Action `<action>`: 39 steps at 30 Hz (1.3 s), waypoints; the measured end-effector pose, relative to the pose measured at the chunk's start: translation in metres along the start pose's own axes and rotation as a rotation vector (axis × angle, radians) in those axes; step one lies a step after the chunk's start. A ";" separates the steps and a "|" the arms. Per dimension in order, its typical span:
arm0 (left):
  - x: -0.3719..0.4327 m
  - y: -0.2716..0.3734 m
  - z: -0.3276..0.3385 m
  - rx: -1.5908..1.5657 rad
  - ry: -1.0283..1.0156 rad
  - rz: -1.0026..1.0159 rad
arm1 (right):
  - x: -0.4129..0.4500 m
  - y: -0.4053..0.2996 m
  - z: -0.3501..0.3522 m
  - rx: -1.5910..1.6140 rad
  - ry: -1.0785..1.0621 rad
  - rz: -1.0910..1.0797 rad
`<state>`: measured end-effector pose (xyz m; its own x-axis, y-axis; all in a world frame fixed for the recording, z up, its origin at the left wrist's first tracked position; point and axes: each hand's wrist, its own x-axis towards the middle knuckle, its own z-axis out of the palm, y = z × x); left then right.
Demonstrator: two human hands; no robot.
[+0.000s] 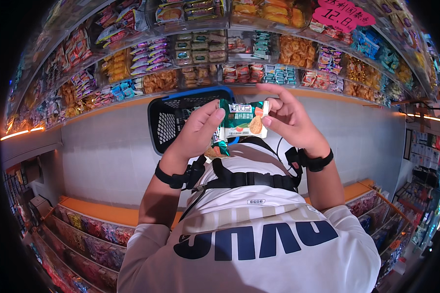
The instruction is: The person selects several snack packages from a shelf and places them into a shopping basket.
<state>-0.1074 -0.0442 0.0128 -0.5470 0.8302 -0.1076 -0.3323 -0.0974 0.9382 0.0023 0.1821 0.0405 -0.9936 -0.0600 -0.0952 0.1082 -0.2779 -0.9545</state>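
Note:
A green and white biscuit packet (244,121) is stretched between both hands in front of my chest, its printed face turned up. My left hand (201,126) pinches its left end with the thumb on top. With thumb and fingers, my right hand (291,119) grips its right end, the index finger raised. Beneath my left hand hangs a second green packet (218,149), partly covered by the fingers; how it is held is hidden. Below the hands, a black shopping basket (165,126) with a blue rim is partly in view, its contents mostly hidden.
Shelves of wrapped snacks in clear bins (200,47) curve across the front. A pink price sign (343,15) hangs at upper right. Behind me, more candy racks (91,234) line the aisle on both sides. Grey tiled floor (102,157) lies between them.

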 end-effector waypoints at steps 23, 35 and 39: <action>0.019 -0.045 0.053 0.340 0.089 -0.023 | -0.029 0.003 -0.074 -0.214 -0.119 0.191; 0.034 -0.065 0.103 0.157 0.397 -0.054 | 0.000 0.006 -0.101 -0.318 -0.138 0.092; 0.010 -0.065 0.102 0.147 0.481 -0.048 | 0.008 -0.012 -0.094 -0.171 -0.346 0.212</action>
<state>-0.0129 0.0262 -0.0162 -0.8373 0.4818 -0.2585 -0.2729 0.0414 0.9612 -0.0102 0.2752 0.0242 -0.8779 -0.4245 -0.2217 0.2732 -0.0636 -0.9599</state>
